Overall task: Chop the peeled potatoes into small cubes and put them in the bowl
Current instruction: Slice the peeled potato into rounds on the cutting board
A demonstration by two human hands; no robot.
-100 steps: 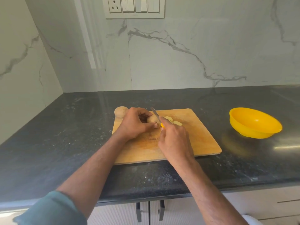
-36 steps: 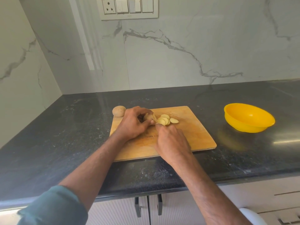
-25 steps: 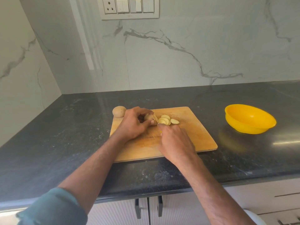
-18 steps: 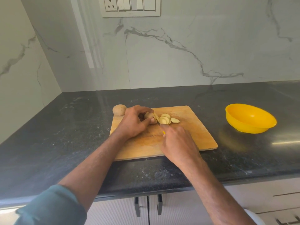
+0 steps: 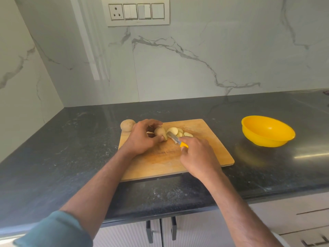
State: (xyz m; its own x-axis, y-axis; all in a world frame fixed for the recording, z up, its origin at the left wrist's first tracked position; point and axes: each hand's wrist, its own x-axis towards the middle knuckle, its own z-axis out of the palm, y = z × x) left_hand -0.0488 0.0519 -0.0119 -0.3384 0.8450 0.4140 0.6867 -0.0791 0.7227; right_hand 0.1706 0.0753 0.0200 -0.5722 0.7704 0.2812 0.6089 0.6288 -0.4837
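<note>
A wooden cutting board lies on the dark counter. My left hand grips what is left of a peeled potato near the board's far left. My right hand holds a yellow-handled knife, its blade lying against the potato's cut face. Several round potato slices are piled just right of the blade. A whole potato sits at the board's far left corner. The yellow bowl stands to the right of the board and looks empty.
The dark stone counter meets marble walls at the back and left. A switch panel hangs on the back wall. Cabinet doors with dark handles are below the counter's front edge.
More slices have piled up right of the potato, and the piece in my left hand has grown shorter. The knife blade is now visible beside the cut face.
</note>
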